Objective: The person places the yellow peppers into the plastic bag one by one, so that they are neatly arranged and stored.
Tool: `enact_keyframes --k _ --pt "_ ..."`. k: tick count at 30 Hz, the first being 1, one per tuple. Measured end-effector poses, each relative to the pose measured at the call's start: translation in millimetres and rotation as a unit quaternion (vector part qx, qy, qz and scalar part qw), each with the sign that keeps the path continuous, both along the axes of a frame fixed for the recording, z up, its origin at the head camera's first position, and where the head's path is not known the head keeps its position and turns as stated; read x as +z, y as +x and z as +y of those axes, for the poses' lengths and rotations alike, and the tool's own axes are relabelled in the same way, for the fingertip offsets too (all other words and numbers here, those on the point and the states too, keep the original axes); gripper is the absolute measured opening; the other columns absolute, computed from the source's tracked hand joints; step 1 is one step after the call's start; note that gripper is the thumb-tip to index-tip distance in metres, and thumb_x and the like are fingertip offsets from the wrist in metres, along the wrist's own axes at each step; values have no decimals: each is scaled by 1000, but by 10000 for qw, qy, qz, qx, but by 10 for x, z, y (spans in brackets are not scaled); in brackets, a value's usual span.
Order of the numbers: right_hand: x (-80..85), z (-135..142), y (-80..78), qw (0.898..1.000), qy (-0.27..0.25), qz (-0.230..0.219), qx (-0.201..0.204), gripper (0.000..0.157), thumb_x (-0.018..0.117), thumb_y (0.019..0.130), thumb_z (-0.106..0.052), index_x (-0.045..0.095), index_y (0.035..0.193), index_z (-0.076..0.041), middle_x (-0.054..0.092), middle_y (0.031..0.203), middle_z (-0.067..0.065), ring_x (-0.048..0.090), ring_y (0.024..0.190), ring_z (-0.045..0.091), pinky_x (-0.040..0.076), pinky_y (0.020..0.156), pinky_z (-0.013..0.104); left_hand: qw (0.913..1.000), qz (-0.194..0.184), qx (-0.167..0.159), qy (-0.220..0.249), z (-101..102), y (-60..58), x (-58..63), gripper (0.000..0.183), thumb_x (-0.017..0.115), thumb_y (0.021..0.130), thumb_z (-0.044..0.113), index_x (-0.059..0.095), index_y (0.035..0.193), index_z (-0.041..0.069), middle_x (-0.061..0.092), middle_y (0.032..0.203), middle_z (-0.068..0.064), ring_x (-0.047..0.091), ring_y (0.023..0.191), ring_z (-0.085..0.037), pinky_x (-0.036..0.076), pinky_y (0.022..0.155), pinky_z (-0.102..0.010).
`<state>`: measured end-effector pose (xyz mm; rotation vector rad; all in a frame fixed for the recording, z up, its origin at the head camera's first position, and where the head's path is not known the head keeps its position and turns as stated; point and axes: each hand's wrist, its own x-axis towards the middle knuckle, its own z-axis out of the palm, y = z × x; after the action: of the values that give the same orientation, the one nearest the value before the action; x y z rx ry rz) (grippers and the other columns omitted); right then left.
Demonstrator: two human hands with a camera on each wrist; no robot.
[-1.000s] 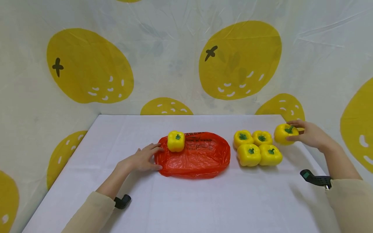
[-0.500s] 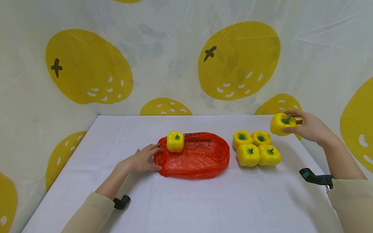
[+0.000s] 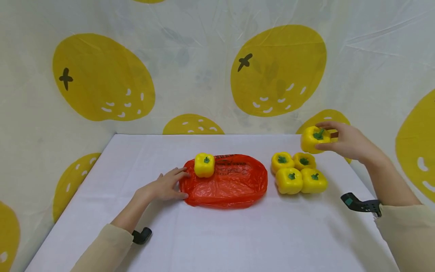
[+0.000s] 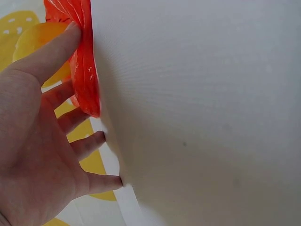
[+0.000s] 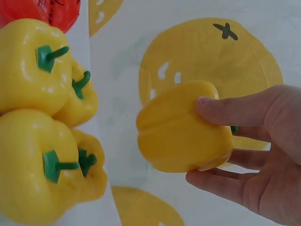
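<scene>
Head view, right hand: the right hand (image 3: 350, 141) grips a glossy yellow, blocky bell pepper with a green stem (image 3: 314, 139), thumb on one side, fingers on the other; pepper raised off the table, near the rear of the group below.
Head view, pepper group: four matching yellow bell peppers with green stems (image 3: 293, 180) clustered on the white cloth-covered table (image 3: 238, 238), right of the bag.
Head view, bag: crinkled red plastic bag with dark print (image 3: 231, 187) lies flat; a single squarish yellow bell pepper (image 3: 204, 165) sits on its left rear part.
Head view, left hand: the left hand (image 3: 168, 185) at the bag's left edge, fingers spread.
Left wrist view, fingers: extended and apart; thumb tip touches the bag's edge. Film looks thin, limp, easily creased; best taken by the rim.
Right wrist view, grasp: thumb and fingertips across opposite walls, stem toward the palm.
Right wrist view, handling: probably light, firm, somewhat slippery given the shine; the broad sides should give a surer hold than the stem.
</scene>
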<state>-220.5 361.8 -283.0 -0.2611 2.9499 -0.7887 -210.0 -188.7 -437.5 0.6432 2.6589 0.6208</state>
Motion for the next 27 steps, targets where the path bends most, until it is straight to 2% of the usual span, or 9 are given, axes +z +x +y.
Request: enact_keyframes --k 9,15,21,27 --pt "-20 -311 6 9990 45 216 390 70 78 93 -20 43 148 3 46 144 30 45 124 53 47 96 68 10000 -76 47 16 8 -2 -5 69 80 87 41 53 146 18 35 161 -15 27 149 -40 13 108 -82" --pt "-38 -513 24 9978 36 255 615 68 76 93 -14 43 150 2 46 148 28 43 130 50 42 101 70 9999 -90 34 84 3 -9 -5 70 80 87 41 53 147 17 34 161 -16 26 149 -41 12 108 -82" --pt "-65 -699 40 9977 -137 182 640 69 79 91 -16 45 149 -2 48 147 24 44 130 46 44 101 67 10000 -14 1 48 0 -11 -19 70 80 87 41 53 146 17 35 161 -16 27 149 -42 14 107 -82" --pt "-84 -815 34 9973 -269 243 632 71 82 89 -24 49 149 -7 51 145 19 47 126 45 51 95 62 10000 2 19 49 -4 4 4 69 79 87 40 53 146 17 35 161 -17 26 149 -42 13 108 -82"
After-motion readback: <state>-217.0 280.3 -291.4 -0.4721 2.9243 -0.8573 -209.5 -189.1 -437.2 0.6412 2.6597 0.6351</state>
